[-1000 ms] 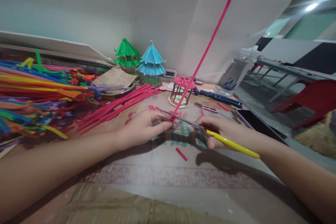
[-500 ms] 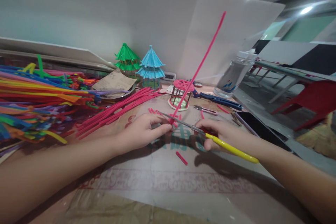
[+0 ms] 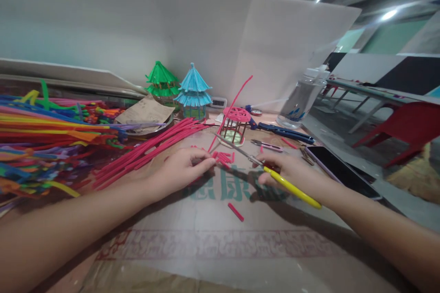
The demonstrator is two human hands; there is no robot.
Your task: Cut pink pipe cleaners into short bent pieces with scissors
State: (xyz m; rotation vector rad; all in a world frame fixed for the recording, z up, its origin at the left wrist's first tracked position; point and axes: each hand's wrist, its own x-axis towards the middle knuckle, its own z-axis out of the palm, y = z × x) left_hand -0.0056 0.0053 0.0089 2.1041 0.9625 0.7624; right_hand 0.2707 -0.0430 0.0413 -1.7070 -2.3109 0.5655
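Pinched in the fingers of my left hand (image 3: 195, 167) is a long pink stem (image 3: 235, 99) that rises up and to the right. My right hand (image 3: 283, 170) grips yellow-handled scissors (image 3: 292, 187), their blades pointing left toward the stem. Several short pink pieces (image 3: 225, 158) lie by my left fingertips, and one more pink piece (image 3: 235, 212) lies nearer me. Behind the blades stands a small pink-topped frame (image 3: 237, 114) with brown posts on a pale base.
Long pink stems (image 3: 151, 146) and multicoloured bundles (image 3: 44, 142) lie left. Green (image 3: 160, 78) and blue (image 3: 193, 84) roofed models stand behind. A clear bottle (image 3: 300, 98), a glue gun (image 3: 285, 132), a pink-handled tool (image 3: 270, 145) and a phone (image 3: 340, 170) are right.
The pink stem has tilted and its top now sits lower. Both hands and the scissors have shifted slightly left in view. More short pieces show beside my left fingers.
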